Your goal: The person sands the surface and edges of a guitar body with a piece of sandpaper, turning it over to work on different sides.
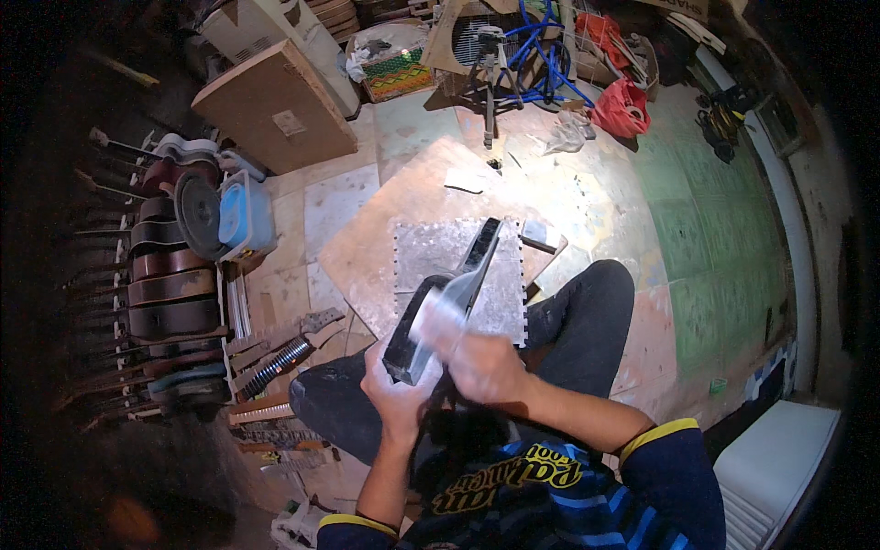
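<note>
A long black piece with a glossy grey-white side (483, 240), narrow at its far end and thicker near me, slants across my lap. Its kind is hard to tell; it is shaped somewhat like a slim instrument body with a neck. My left hand (396, 387) is wrapped round its thick near end from below. On its right side, my right hand (478, 359) is closed and blurred by motion, pressing a whitish sheet or cloth (434, 315) against it. Below lies a grey interlocking mat (422, 240), dusted white, on a brown board (362, 240).
Guitars (174, 290) stand in a row at the left, beside a clear tub (258, 218) with a blue container. A large brown panel (275, 110) leans behind. A small block (543, 236) sits at the mat's right corner. A red bag (621, 108) and a white chair (775, 463) are to the right.
</note>
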{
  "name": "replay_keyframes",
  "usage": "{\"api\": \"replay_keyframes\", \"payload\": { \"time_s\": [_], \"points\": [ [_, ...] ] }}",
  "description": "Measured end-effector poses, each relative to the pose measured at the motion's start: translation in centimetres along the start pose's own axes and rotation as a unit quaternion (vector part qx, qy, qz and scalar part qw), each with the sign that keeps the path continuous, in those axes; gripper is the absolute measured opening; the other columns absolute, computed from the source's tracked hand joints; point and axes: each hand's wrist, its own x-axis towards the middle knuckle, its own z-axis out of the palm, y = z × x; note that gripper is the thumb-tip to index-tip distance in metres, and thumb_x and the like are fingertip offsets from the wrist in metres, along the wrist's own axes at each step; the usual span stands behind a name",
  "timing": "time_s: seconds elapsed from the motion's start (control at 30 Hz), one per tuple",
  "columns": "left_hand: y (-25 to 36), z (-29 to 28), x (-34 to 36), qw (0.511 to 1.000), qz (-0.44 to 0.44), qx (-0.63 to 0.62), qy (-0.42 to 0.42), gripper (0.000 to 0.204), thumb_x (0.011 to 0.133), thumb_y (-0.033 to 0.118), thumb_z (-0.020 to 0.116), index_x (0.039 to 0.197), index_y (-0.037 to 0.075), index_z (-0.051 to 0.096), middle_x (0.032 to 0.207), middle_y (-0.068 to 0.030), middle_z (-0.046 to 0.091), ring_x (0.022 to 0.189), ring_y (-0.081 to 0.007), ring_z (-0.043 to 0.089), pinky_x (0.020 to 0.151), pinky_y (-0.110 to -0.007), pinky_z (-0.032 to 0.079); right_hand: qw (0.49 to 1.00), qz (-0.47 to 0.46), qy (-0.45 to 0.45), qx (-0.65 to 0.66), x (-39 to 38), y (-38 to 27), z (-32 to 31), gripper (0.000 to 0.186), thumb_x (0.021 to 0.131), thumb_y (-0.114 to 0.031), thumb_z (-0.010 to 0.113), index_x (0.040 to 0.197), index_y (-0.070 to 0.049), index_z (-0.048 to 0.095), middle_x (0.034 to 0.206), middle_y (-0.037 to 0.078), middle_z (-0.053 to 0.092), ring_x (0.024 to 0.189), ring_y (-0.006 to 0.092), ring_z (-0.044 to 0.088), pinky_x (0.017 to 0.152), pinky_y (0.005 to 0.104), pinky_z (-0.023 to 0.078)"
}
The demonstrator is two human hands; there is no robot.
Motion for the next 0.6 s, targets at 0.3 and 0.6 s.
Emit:
{"api": "replay_keyframes", "payload": {
  "time_s": [0.3,0.6],
  "points": [
    [0.0,-0.6,0.0,1.0,-0.029,-0.004,-0.003,0.064,0.069,0.02,0.092,0.119,-0.003,0.059,0.109,-0.0115,0.067,0.098,-0.0201,0.064,0.092,-0.037,0.052,0.998,-0.011,0.034,0.042,0.6,0.3,0.6,0.06,0.083,0.001,0.055,0.14,-0.012,0.061,0.141,0.013,0.061,0.094,0.0196,0.072,0.072,0.0313,0.062],
    [-0.3,-0.6,0.2,1.0,-0.019,-0.006,-0.001,0.064,0.07,0.016,0.092,0.119,-0.004,0.058,0.107,-0.0118,0.067,0.097,-0.0197,0.064,0.09,-0.035,0.052,0.998,-0.034,-0.027,0.053,-0.2,-0.3,0.9,0.058,0.086,-0.003,0.057,0.143,-0.014,0.058,0.145,0.009,0.059,0.09,0.0196,0.074,0.064,0.0318,0.063]
  ]
}}
